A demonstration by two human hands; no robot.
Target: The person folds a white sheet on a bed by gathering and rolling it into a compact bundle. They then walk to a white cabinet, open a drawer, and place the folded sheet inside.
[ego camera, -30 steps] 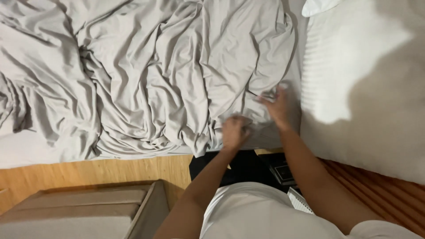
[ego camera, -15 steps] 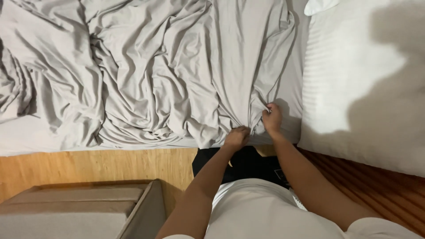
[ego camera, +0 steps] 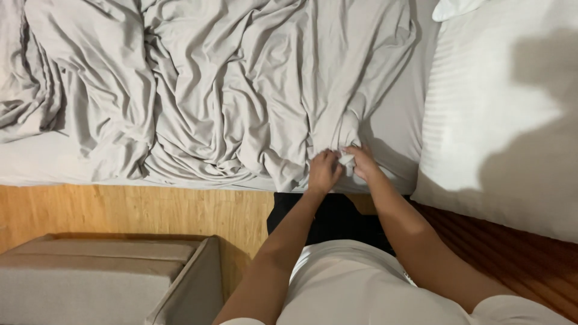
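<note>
The left hand point(ego camera: 324, 171) and the right hand point(ego camera: 363, 162) are both clenched on the edge of the crumpled grey sheet point(ego camera: 241, 90). They are close together, just left of the white pillow point(ego camera: 500, 108).

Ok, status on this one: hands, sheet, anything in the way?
Left hand and right hand both clenched on the grey sheet at the bed edge. Sheet bunched, heavily wrinkled. White pillow beside it, apart from the hands.

A bed point(ego camera: 391, 129) with a pale grey fitted cover fills the upper part of the view. A large white pillow point(ego camera: 500, 108) with faint stripes lies at its right end, shadowed across its lower right. Below, a light wooden floor point(ego camera: 138, 210) runs along the bedside. A grey upholstered bench point(ego camera: 102, 271) stands at the lower left. Soft, even indoor light.
</note>
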